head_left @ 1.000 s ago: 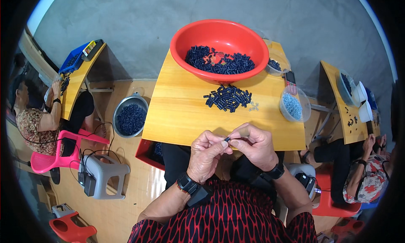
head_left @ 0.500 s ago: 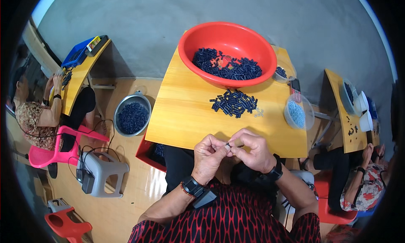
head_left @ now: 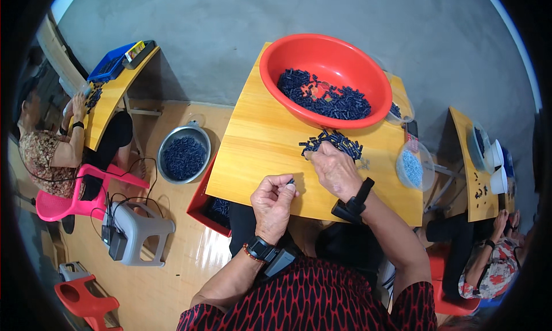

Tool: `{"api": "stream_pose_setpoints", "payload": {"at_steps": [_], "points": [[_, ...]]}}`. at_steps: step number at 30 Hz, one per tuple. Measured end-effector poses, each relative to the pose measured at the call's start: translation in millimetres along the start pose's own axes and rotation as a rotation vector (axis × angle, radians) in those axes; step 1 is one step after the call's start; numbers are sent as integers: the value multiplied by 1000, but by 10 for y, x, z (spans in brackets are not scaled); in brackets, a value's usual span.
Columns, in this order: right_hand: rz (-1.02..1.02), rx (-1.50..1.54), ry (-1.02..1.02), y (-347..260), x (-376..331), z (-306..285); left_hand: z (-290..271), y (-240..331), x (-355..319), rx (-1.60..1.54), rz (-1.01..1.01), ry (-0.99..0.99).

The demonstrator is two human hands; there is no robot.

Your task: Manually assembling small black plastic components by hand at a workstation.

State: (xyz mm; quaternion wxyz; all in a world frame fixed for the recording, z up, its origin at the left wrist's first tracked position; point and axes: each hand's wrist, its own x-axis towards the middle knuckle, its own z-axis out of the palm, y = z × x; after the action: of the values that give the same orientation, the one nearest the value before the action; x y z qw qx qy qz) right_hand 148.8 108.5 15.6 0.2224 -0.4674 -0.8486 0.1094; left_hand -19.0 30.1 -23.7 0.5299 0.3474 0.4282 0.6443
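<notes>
My left hand [head_left: 271, 209] is closed just off the table's near edge, pinching a small dark tubular piece [head_left: 291, 181] between thumb and forefinger. Over the wooden table [head_left: 247, 158], my right hand [head_left: 336, 171] reaches to a loose pile of short dark tubular pieces [head_left: 348, 145]. Its fingers are curled together at the pile's near left side, and the hand covers part of the heap. What those fingertips hold, if anything, is hidden. Beside the pile lie some thin, pale grey bits [head_left: 363, 165].
A big red basin [head_left: 376, 81] with many dark pieces stands behind the pile. At right are clear tubs, one holding light blue bits [head_left: 411, 169]. A metal bowl [head_left: 207, 137] and red bin [head_left: 198, 207] sit left of the table. People work at both side tables.
My hands were together pinching a small piece; they have parted. My right hand has moved forward to the pile, while my left stays near the table edge. The view has shifted slightly.
</notes>
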Motion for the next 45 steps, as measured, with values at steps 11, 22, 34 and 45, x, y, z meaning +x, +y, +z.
{"api": "stream_pose_setpoints", "payload": {"at_steps": [11,22,34,45], "points": [[-33,27,29,127,14,-4,13,31,28,-26,-13,31],[-81,-66,1,136,205,46,0,7,50,-44,-25,-8],[-104,-80,-86,115,281,-11,8,23,50,-57,-57,-12],[43,476,70,-309,-4,-226,-18,2,63,-69,-65,-75]]}}
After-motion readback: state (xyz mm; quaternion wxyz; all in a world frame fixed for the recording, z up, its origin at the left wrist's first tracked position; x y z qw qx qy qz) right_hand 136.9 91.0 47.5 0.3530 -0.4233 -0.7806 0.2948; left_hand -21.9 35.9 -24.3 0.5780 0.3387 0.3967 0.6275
